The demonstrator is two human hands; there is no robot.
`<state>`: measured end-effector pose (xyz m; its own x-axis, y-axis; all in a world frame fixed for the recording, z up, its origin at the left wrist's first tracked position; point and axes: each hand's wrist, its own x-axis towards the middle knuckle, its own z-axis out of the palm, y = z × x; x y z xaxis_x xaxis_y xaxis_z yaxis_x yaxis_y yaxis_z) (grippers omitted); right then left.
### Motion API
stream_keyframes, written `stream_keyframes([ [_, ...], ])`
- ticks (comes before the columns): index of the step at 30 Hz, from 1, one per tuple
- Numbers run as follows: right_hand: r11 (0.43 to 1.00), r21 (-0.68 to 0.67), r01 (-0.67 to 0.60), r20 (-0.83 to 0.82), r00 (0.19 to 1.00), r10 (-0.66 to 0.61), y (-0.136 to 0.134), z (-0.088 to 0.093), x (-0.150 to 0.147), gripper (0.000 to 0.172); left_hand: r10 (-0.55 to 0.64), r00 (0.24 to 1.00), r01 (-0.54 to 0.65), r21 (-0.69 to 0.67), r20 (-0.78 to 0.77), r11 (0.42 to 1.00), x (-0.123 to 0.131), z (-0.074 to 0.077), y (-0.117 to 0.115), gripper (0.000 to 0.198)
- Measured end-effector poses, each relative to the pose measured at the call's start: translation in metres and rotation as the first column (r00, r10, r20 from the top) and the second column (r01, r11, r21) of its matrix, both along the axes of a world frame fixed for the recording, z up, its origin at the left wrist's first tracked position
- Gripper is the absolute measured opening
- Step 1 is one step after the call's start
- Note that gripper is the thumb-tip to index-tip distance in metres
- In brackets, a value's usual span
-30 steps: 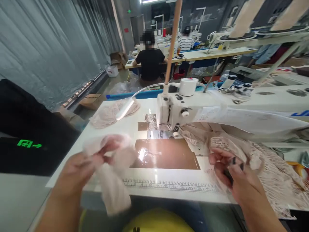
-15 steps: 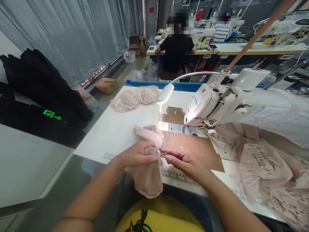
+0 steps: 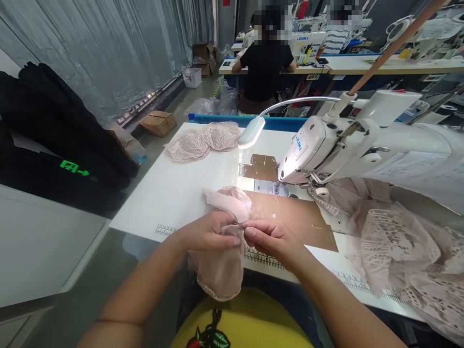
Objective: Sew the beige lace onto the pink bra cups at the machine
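Note:
My left hand (image 3: 213, 233) is closed on a sheer pink fabric piece (image 3: 220, 270), thumb on top. One rounded part hangs below the hand over the table's front edge, and a paler folded part (image 3: 234, 200) stands up beyond the fingers. Thumb and fingertips of my right hand (image 3: 266, 235) are pinched together at the fabric's right edge, touching it near my left fingertips. Whatever lies between those fingertips is too small and covered to name. Ahead and to the right stands a white sewing machine (image 3: 308, 145), its needle area apart from the fabric.
A lace piece with rounded ends (image 3: 203, 140) lies at the table's back left. Brown card (image 3: 290, 217) covers part of the tabletop beside the machine. Lace fabric (image 3: 402, 246) is heaped at the right. A lamp (image 3: 252, 131) hangs over the table. Another person (image 3: 266, 72) sits ahead.
My right fingertips have drawn in against the fabric; a small metallic thing that showed between them is now hidden. The fabric stays in my left hand. The view has tilted slightly down.

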<state>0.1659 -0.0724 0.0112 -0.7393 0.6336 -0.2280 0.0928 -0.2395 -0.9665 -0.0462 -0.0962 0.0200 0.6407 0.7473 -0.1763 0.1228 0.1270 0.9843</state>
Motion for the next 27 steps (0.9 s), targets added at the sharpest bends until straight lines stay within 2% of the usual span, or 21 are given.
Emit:
stream_keyframes([
  [8, 0.995, -0.093, -0.043, -0.061, 0.997, 0.037, -0.004, -0.005, 0.003, 0.041, -0.153, 0.988, 0.153, 0.048, -0.009, 0.987, 0.001, 0.011, 0.005, 0.024],
  [17, 0.994, -0.093, -0.062, -0.043, 0.997, 0.058, -0.005, -0.015, 0.008, 0.045, -0.175, 0.984, 0.176, 0.061, -0.031, 0.982, 0.001, 0.006, 0.007, 0.029],
  [20, 0.990, -0.134, -0.049, -0.070, 0.997, 0.040, -0.006, -0.017, 0.010, 0.046, -0.214, 0.977, 0.214, 0.075, -0.006, 0.974, 0.004, 0.005, 0.009, 0.027],
  [24, 0.983, -0.182, -0.025, -0.088, 0.996, 0.009, -0.007, -0.016, 0.009, 0.047, -0.243, 0.970, 0.244, 0.089, -0.019, 0.966, 0.008, 0.006, 0.011, 0.027],
  [27, 0.989, -0.148, -0.015, -0.065, 0.998, 0.006, -0.007, -0.013, 0.008, 0.048, -0.228, 0.973, 0.230, 0.089, -0.031, 0.969, 0.008, 0.007, 0.011, 0.030],
])
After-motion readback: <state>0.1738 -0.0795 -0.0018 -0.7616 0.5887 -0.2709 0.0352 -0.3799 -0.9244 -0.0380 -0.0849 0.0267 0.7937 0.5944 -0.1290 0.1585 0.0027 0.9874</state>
